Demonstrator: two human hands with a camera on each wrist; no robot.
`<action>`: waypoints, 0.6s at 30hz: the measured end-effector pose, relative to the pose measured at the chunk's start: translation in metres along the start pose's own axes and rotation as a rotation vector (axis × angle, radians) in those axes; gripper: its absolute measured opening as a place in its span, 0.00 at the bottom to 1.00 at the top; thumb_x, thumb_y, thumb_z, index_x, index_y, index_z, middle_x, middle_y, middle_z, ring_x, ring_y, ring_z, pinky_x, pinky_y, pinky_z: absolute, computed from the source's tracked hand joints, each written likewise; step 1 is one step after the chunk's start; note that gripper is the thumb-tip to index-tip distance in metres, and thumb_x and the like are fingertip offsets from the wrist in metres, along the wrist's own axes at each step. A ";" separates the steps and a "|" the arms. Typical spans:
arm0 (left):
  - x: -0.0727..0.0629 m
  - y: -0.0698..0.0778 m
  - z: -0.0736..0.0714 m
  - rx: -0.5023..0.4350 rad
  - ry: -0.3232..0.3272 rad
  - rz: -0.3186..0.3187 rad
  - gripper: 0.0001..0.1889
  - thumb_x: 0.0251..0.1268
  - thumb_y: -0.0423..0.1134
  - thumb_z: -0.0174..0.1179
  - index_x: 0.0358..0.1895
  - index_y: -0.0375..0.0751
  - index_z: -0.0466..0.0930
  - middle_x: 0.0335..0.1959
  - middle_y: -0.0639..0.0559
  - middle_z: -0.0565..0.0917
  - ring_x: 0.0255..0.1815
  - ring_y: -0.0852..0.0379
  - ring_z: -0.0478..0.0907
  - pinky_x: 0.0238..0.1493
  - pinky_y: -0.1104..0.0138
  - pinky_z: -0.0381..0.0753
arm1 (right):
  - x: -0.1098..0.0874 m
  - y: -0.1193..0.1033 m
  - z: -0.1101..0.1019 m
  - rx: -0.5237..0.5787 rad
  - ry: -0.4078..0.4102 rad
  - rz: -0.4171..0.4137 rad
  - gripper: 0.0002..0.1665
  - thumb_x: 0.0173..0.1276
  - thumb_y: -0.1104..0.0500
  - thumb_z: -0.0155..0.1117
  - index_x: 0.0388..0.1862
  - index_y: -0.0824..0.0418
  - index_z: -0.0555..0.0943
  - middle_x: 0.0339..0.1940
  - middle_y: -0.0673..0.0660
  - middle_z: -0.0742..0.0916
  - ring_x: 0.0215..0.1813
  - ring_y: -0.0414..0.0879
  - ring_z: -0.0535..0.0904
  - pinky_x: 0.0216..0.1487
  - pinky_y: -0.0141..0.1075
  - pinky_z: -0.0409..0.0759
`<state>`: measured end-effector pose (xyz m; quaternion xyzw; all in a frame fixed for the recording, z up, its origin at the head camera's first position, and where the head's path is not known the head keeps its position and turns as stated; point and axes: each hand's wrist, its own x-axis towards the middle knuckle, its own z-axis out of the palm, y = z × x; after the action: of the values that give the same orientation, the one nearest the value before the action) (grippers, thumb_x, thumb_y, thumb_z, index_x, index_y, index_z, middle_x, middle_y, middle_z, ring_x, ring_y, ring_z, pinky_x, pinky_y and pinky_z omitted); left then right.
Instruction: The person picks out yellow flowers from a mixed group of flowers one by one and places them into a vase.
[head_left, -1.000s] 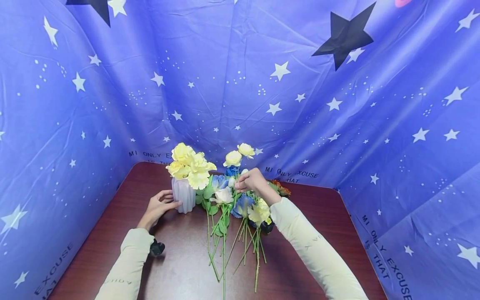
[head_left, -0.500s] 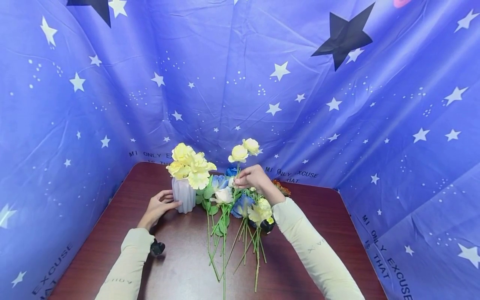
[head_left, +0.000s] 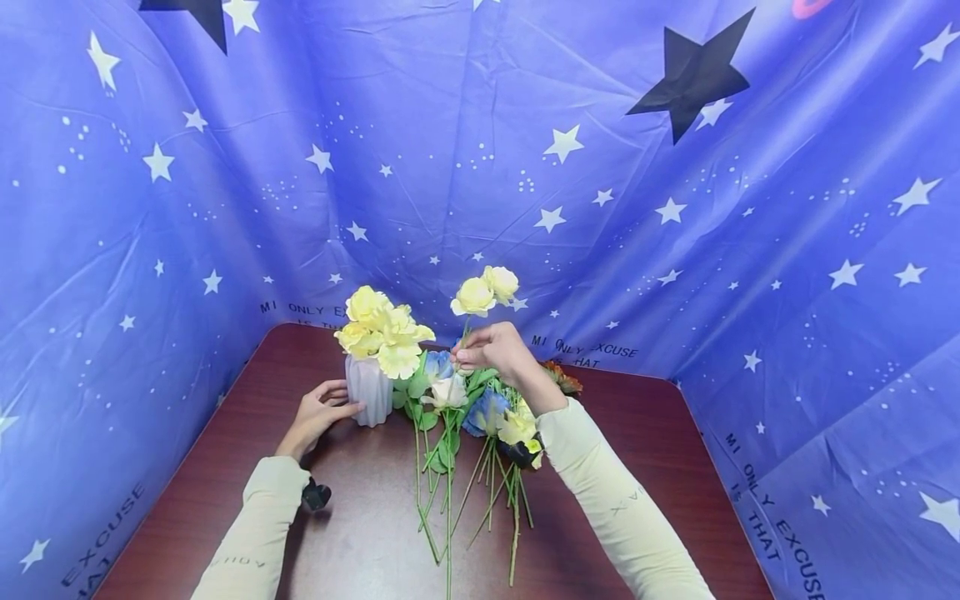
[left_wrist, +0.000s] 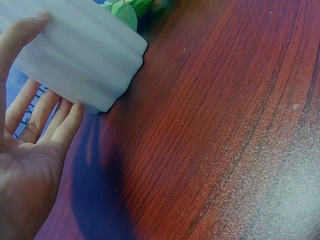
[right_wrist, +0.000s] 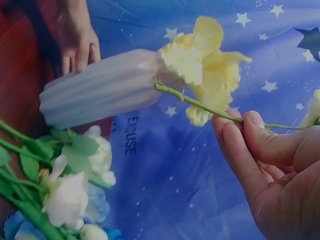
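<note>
A ribbed, whitish vase (head_left: 368, 398) stands upright at the table's left side, several large yellow flowers (head_left: 384, 332) spreading over its mouth. My left hand (head_left: 318, 417) holds the vase's side; the left wrist view shows the thumb on one face and fingertips along the edge of the vase (left_wrist: 90, 60). Between thumb and fingers my right hand (head_left: 497, 350) pinches the green stem (right_wrist: 202, 106) of a yellow flower (head_left: 474, 297) with two round blooms. It is held above the pile, and in the right wrist view the stem's cut end points toward the vase's mouth.
Right of the vase lies a pile with a white rose (head_left: 447, 393), blue flowers (head_left: 486, 412) and more yellow ones (head_left: 517, 427), their stems (head_left: 448, 517) reaching toward me. Orange flowers (head_left: 562, 379) lie behind. A starry blue cloth (head_left: 480, 167) encloses the brown table (head_left: 360, 542).
The right hand has risen, moving the two-bloom yellow flower up out of the pile, and most recently has shifted a little left toward the vase. The left hand stays at the vase.
</note>
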<state>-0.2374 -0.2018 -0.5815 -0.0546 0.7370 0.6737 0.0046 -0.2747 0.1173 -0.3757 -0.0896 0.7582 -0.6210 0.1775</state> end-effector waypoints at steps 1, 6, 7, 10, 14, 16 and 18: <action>0.000 0.000 0.000 0.000 0.000 0.000 0.36 0.57 0.36 0.76 0.67 0.32 0.69 0.58 0.38 0.80 0.47 0.70 0.80 0.49 0.76 0.82 | 0.000 -0.001 0.002 0.006 -0.003 -0.009 0.10 0.63 0.78 0.66 0.44 0.82 0.82 0.37 0.70 0.90 0.42 0.58 0.91 0.48 0.44 0.89; -0.001 0.001 0.001 -0.004 0.003 0.003 0.36 0.57 0.35 0.75 0.67 0.32 0.69 0.59 0.38 0.80 0.47 0.70 0.80 0.49 0.76 0.82 | -0.003 -0.009 0.014 0.044 -0.006 -0.067 0.10 0.62 0.79 0.66 0.43 0.82 0.82 0.37 0.68 0.91 0.35 0.48 0.90 0.49 0.44 0.89; -0.002 0.001 0.001 -0.007 0.002 0.005 0.35 0.57 0.35 0.75 0.67 0.31 0.69 0.59 0.38 0.80 0.47 0.70 0.80 0.49 0.76 0.83 | -0.003 -0.010 0.017 0.049 -0.004 -0.082 0.10 0.62 0.79 0.66 0.43 0.83 0.82 0.37 0.69 0.91 0.35 0.47 0.90 0.49 0.45 0.88; -0.003 0.000 0.002 -0.011 0.005 0.010 0.35 0.57 0.35 0.75 0.67 0.31 0.70 0.58 0.37 0.80 0.47 0.70 0.80 0.49 0.76 0.83 | -0.005 -0.014 0.027 0.038 -0.002 -0.148 0.09 0.62 0.79 0.67 0.42 0.83 0.83 0.37 0.70 0.90 0.38 0.55 0.91 0.50 0.47 0.88; -0.004 -0.001 0.003 -0.018 0.012 0.014 0.35 0.57 0.34 0.75 0.66 0.31 0.70 0.57 0.39 0.81 0.47 0.70 0.80 0.49 0.76 0.82 | -0.007 -0.018 0.041 -0.006 0.014 -0.212 0.09 0.62 0.76 0.69 0.41 0.80 0.85 0.40 0.71 0.90 0.44 0.62 0.90 0.49 0.44 0.89; -0.004 -0.002 0.004 -0.019 0.015 0.021 0.34 0.57 0.34 0.75 0.66 0.31 0.70 0.55 0.41 0.82 0.46 0.70 0.80 0.48 0.76 0.82 | -0.009 -0.021 0.048 -0.035 0.026 -0.217 0.09 0.62 0.72 0.71 0.41 0.76 0.86 0.42 0.68 0.91 0.45 0.58 0.90 0.50 0.41 0.89; -0.004 -0.003 0.005 -0.032 0.022 0.022 0.34 0.56 0.33 0.75 0.65 0.31 0.71 0.53 0.45 0.83 0.46 0.70 0.81 0.48 0.76 0.83 | -0.011 -0.023 0.055 -0.083 0.048 -0.219 0.10 0.63 0.67 0.73 0.42 0.71 0.88 0.43 0.63 0.92 0.45 0.52 0.91 0.50 0.38 0.89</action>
<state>-0.2337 -0.1972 -0.5843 -0.0540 0.7265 0.6849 -0.0121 -0.2454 0.0666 -0.3608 -0.1642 0.7728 -0.6069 0.0868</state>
